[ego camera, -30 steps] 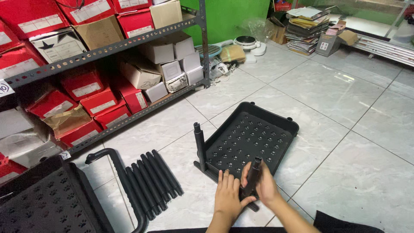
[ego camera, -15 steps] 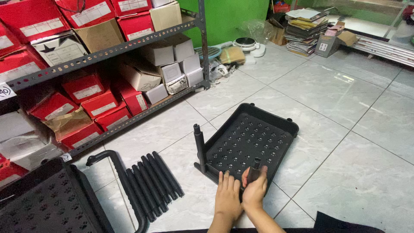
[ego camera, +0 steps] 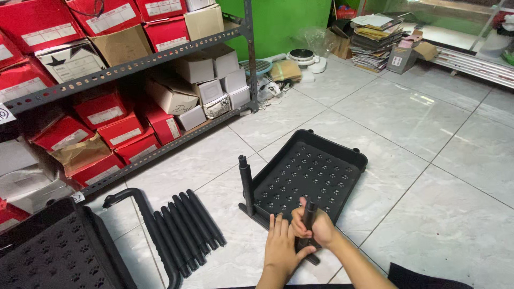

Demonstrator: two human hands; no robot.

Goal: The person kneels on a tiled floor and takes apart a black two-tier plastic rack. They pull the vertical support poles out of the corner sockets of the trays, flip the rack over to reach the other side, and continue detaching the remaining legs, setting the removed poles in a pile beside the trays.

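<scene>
A black perforated plastic tray point(ego camera: 316, 176) lies on the tiled floor in front of me. One short black tube point(ego camera: 246, 179) stands upright in its near left corner. My right hand point(ego camera: 316, 227) is wrapped around a second black tube point(ego camera: 309, 213) held upright at the tray's near corner. My left hand point(ego camera: 281, 246) lies flat beside it, fingers together, pressing on the tray's near rim and touching the base of that tube.
Several loose black tubes point(ego camera: 187, 230) and a curved black handle bar point(ego camera: 147, 225) lie on the floor to the left. Another perforated tray point(ego camera: 48, 257) sits at the bottom left. A metal shelf point(ego camera: 128, 69) holds red and white boxes. Stacked papers point(ego camera: 375, 43) are far back.
My right hand has shifted right along the tray's near edge and now holds the tube upright at the corner. My left hand stays flat beside it.
</scene>
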